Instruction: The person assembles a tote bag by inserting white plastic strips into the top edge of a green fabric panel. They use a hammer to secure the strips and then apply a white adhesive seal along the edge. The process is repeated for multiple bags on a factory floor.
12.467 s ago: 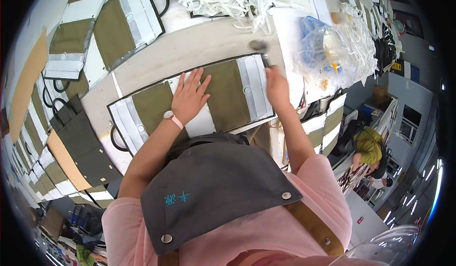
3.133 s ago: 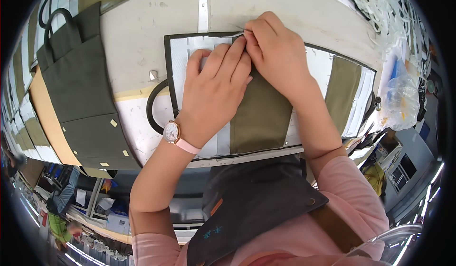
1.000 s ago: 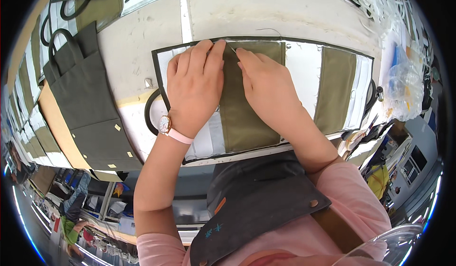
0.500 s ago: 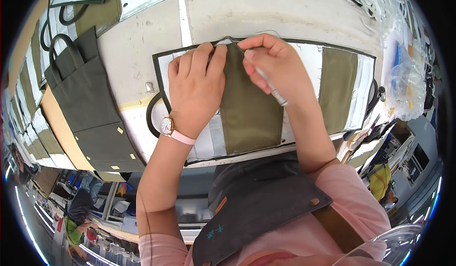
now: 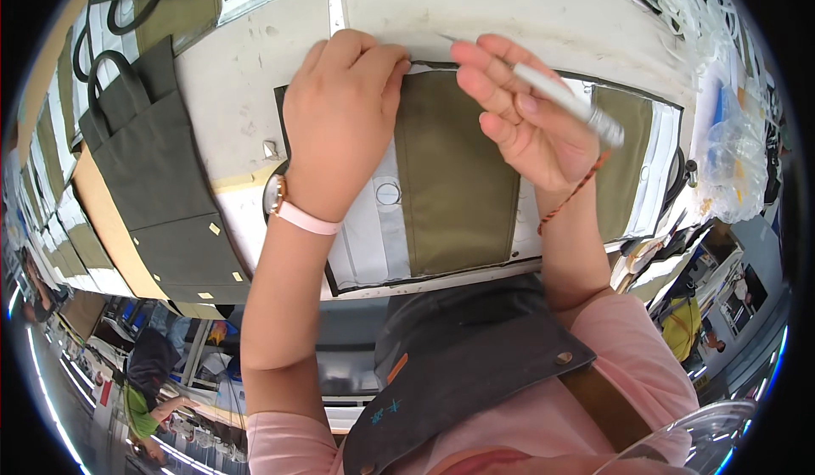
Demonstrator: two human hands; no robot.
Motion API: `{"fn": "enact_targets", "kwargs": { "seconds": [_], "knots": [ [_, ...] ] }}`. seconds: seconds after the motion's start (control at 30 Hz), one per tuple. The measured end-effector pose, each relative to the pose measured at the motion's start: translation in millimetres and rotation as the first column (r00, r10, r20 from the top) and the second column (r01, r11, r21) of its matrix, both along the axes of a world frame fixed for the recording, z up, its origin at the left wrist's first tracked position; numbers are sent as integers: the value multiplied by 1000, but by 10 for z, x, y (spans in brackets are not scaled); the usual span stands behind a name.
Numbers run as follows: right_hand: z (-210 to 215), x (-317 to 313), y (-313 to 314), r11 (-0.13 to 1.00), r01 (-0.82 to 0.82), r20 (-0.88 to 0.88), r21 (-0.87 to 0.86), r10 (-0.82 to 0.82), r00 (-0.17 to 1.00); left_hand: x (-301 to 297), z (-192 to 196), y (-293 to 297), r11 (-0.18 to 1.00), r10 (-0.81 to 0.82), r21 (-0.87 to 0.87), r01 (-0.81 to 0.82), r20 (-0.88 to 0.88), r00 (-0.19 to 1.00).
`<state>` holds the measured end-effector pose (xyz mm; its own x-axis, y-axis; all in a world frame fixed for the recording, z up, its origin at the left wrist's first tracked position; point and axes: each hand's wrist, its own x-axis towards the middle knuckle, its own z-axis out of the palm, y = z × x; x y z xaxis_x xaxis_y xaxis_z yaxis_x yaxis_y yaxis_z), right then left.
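A flat bag panel (image 5: 458,178) with olive and white sections and dark edging lies in front of me. My left hand (image 5: 340,127) is at its far edge, thumb and fingertips closed on the dark border. My right hand (image 5: 543,131) is raised over the right part of the panel, palm partly turned up. Between its loosely curled fingers sits a slim white pen-like tool (image 5: 556,93) with a thin pointed tip, slightly blurred. The tip is off the panel, pointing away past its far edge. A round ring mark (image 5: 388,193) shows on the pale strip beside the olive section.
At left lies a dark bag (image 5: 161,169) with handles and small yellow tabs. A small metal piece (image 5: 270,149) lies on the pale tabletop (image 5: 246,67). Clear plastic bags (image 5: 730,165) and white strips (image 5: 688,8) are heaped at right. A person in green (image 5: 140,411) is at lower left.
My right hand has lifted off the panel's far edge, moved right and turned palm upward with the tool. My left hand has shifted slightly up and left; the panel has moved slightly right.
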<state>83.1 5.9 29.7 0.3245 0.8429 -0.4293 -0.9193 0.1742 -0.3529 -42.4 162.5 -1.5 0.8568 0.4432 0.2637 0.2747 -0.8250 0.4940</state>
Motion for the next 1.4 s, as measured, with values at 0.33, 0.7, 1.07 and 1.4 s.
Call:
{"fn": "enact_targets", "kwargs": {
  "seconds": [0.33, 0.7, 1.07, 1.4],
  "knots": [
    [-275, -100, 113, 952, 97, 851, -289, 210, 481, 94, 143, 218, 971, -216, -147, 190, -185, 959],
    [-287, -177, 312, 914, 221, 743, -340, 117, 659, 153, 155, 355, 929, -344, -218, 299, -210, 915],
    [-282, -207, 334, 911, 291, 735, -291, 18, 678, 185, 102, 295, 950, -285, -193, 244, -219, 933],
    [-175, 69, 510, 825, 140, 567, -547, 242, 787, 203, 102, 308, 942, -337, -91, 324, -243, 910]
  ]
}}
